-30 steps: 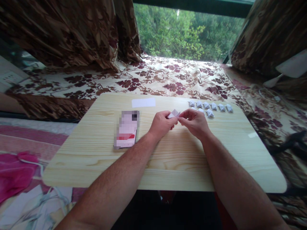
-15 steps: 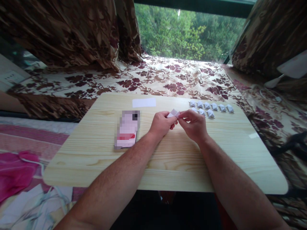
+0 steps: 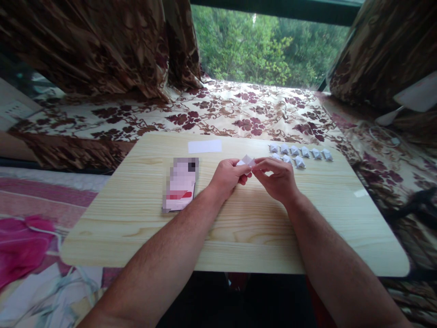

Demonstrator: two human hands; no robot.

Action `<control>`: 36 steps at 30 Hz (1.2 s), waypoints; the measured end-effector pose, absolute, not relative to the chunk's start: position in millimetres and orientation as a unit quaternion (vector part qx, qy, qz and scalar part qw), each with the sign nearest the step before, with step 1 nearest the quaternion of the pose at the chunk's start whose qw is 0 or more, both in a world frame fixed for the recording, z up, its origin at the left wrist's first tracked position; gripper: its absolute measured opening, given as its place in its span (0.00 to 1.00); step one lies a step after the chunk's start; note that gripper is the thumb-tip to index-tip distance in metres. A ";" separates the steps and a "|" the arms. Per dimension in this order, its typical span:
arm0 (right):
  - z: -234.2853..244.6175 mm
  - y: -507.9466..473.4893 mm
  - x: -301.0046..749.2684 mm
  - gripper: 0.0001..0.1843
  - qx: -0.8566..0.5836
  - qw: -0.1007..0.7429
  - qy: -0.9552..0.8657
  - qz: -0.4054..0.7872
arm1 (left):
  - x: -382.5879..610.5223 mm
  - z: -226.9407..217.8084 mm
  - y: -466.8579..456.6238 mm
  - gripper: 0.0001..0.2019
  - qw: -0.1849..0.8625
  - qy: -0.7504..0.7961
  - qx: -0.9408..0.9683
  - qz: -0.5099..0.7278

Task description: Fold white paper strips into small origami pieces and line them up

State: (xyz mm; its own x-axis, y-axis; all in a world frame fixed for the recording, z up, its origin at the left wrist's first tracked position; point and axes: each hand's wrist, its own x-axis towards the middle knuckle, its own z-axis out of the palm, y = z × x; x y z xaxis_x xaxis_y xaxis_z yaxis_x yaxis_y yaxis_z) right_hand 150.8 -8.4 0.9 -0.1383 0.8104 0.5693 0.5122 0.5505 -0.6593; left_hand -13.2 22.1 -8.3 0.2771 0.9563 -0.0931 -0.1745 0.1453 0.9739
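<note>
A small folded white paper piece is held between both hands above the middle of the table. My left hand is closed around its left and lower side, thumb on top. With thumb and forefinger, my right hand pinches its right corner. Behind and to the right of that hand stand several small folded paper pyramids in two rows; the right hand hides part of the front row. A flat white paper strip lies at the back of the table, left of the hands.
A phone, partly blurred out, lies on the wooden table left of my left forearm. A small pale scrap is near the right edge. Loose papers and pink cloth lie beyond the left edge.
Almost nothing differs. Both hands stay at the same spot with the folded paper, and the fingers have shifted only slightly.
</note>
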 end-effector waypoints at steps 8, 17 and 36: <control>2.2 -7.7 152.6 0.08 -0.444 0.460 -0.759 0.127 | -13.6 -5.1 21.6 0.05 0.686 0.382 0.439 0.436; 3.0 -8.0 152.9 0.08 -0.440 0.455 -0.761 0.141 | -14.4 -6.2 22.1 0.10 0.705 0.372 0.425 0.429; 4.1 -2.8 142.8 0.13 -0.505 0.548 -0.525 0.411 | -11.0 -9.6 23.5 0.06 0.633 0.417 0.462 0.461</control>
